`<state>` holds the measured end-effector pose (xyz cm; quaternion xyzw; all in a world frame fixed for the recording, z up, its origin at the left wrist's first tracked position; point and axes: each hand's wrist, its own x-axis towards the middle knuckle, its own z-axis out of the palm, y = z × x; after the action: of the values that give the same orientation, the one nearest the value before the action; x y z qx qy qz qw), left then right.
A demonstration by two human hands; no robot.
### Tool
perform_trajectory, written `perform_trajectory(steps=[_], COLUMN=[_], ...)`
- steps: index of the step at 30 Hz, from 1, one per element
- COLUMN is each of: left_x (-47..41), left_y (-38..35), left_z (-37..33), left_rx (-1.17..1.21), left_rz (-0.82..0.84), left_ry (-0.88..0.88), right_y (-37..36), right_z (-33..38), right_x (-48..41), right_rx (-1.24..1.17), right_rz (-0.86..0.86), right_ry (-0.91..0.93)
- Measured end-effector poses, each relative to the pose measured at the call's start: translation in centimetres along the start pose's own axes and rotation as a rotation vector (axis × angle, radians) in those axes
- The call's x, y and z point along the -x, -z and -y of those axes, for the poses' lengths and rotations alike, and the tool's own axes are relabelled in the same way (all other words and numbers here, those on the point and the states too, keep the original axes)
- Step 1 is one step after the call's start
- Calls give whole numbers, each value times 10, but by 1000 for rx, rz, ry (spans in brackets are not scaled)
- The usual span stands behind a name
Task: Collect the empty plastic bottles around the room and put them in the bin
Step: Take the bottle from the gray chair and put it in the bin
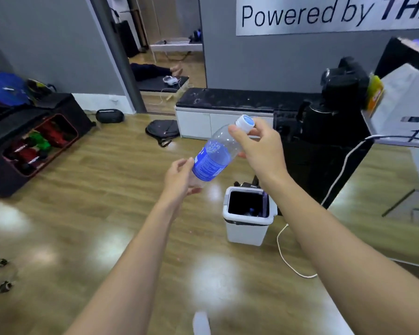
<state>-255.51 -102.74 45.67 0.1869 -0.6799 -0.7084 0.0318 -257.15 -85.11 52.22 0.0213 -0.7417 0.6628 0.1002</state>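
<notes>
**Bottle held in both hands by open bin**

Forearms reach out before us over the wood-patterned floor (82, 189). Our left hand (179, 176) curls round the base of a clear plastic bottle with a blue label (213, 159). Our right hand (260, 147) pinches its neck just under the white-and-blue cap (245, 122), so the bottle slants in mid-air, cap up. Below our right wrist a white rectangular plastic bin (247, 234) stands open, a white cord (283, 255) trailing beside it. Farther off, a low white bench with a black top (228, 100) lines the grey wall.
</notes>
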Motion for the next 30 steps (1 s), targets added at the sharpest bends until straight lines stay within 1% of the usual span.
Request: perform_trajectory(steps=[3, 6, 9, 13, 16, 18, 20, 22, 26, 28, 30], left_x=[-82, -145, -200, -261, -299, -320, -340, -365, -402, -419, -432], left_y=[-12, -28, -52, -91, -113, -125, -139, -156, -186, -196, -202], left_z=[20, 34, 46, 77, 111, 134, 157, 183, 236, 275, 321], left_rx=[-27, -85, -122, -198, -298, -342, -398, -455, -549, -598, -612], left_rz=[21, 101, 159, 243, 293, 309, 377, 440, 565, 650, 695], left_ry=[73, 181, 269, 387, 464, 530, 580, 592, 527, 502, 505], right_y=[-19, -32, -34, -30, -30, -33, -38, -44, -58, -68, -77], right_z=[-38, -70, -101, -160, -216, -256, -297, -344, -427, -468, -512], right_x=[-51, -93, -129, -171, -199, -215, -227, -236, -242, -244, -243], right_rx=[45, 124, 210, 300, 316, 324, 349, 369, 455, 496, 520], right_rz=[-58, -103, -153, -245, -296, -309, -318, -326, -287, -253, -249], right_ry=[-58, -146, -177, -288, -388, -481, -568, -638, -774, -848, -921])
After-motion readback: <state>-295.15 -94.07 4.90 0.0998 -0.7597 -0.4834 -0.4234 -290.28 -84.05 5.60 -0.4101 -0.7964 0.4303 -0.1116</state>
